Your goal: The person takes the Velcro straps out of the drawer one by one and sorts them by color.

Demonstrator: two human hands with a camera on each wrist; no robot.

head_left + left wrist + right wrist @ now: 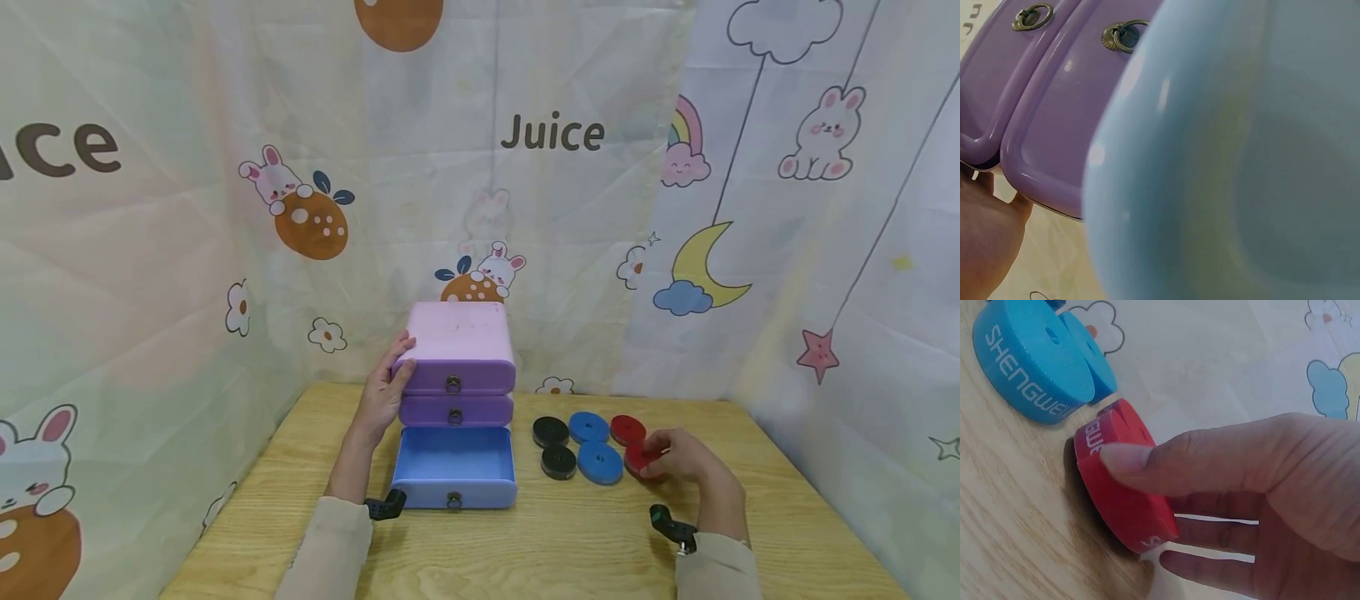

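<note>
At the upper left corner of a small drawer cabinet [457, 333], my left hand [381, 402] presses its side, with the thumb near the front edge. The cabinet has a pink top and two purple drawers [1054, 131], both pushed in. Below them, a blue drawer [454, 454] stands pulled out, with nothing inside. To the right, my right hand [686, 458] pinches a red tape roll [1125, 494] between thumb and fingers. That roll looks tilted, one edge over its shadow on the table. Another red roll [627, 430] lies just behind it.
Left of the red rolls lie two blue tape rolls [600, 462] and two black rolls [558, 461], in two rows. All are on a wood-grain table [570, 542]. Printed curtains [562, 217] enclose the back and sides, close behind the cabinet.
</note>
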